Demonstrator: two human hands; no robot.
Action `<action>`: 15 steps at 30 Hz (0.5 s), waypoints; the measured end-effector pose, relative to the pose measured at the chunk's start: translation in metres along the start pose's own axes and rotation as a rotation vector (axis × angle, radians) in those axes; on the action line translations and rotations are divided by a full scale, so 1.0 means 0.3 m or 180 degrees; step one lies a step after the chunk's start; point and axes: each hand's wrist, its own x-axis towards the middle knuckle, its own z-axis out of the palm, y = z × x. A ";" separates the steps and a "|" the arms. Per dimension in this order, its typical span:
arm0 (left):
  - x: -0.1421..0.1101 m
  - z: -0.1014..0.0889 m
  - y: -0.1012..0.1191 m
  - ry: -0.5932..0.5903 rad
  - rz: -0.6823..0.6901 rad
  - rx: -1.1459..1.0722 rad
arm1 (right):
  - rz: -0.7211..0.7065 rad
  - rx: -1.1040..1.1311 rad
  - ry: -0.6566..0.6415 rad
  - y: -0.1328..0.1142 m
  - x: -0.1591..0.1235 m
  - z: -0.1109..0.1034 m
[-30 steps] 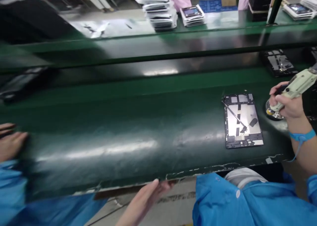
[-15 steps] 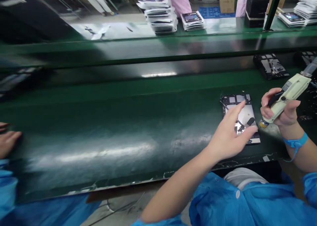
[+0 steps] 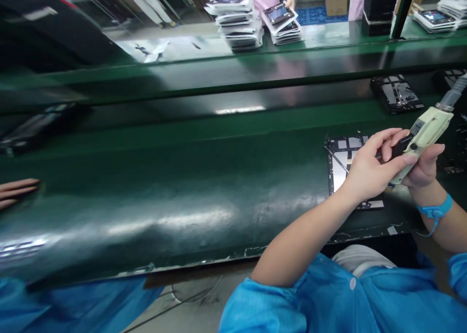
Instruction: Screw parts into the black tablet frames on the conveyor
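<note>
The power screwdriver [image 3: 432, 123] is gripped by the right hand [image 3: 423, 173] and pinched by the left hand [image 3: 370, 170]. For the opened tablet [image 3: 337, 176] beneath to be uncovered, the left must be lifted.

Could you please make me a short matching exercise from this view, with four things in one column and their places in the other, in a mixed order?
Things
1. pale green handheld tool
2. blue wristband
3. opened flat device nearest the left hand
4. cardboard box

Places
A. on the green bench, partly hidden by the left hand and forearm
B. in the background, near a blue mat
C. held in both hands
D. around the wrist of the right hand

Right pairs: 1-C, 2-D, 3-A, 4-B
</note>
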 end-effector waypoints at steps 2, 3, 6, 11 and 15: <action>-0.001 0.018 -0.016 0.0072 0.0051 -0.0147 | -0.0018 -0.0070 0.0125 0.003 0.000 0.003; -0.003 0.028 -0.021 0.0128 0.0086 -0.0174 | -0.0046 -0.0146 0.0207 0.006 -0.001 0.005; -0.008 0.054 -0.034 0.0308 0.0189 -0.0128 | -0.0131 -0.0422 0.0453 0.014 -0.002 0.007; -0.009 0.076 -0.049 0.0615 0.0342 0.0041 | -0.0186 -0.0468 0.0489 0.030 -0.003 -0.001; -0.001 0.082 -0.059 0.0747 0.0467 0.0292 | -0.0339 -0.0323 0.0334 0.047 0.008 0.001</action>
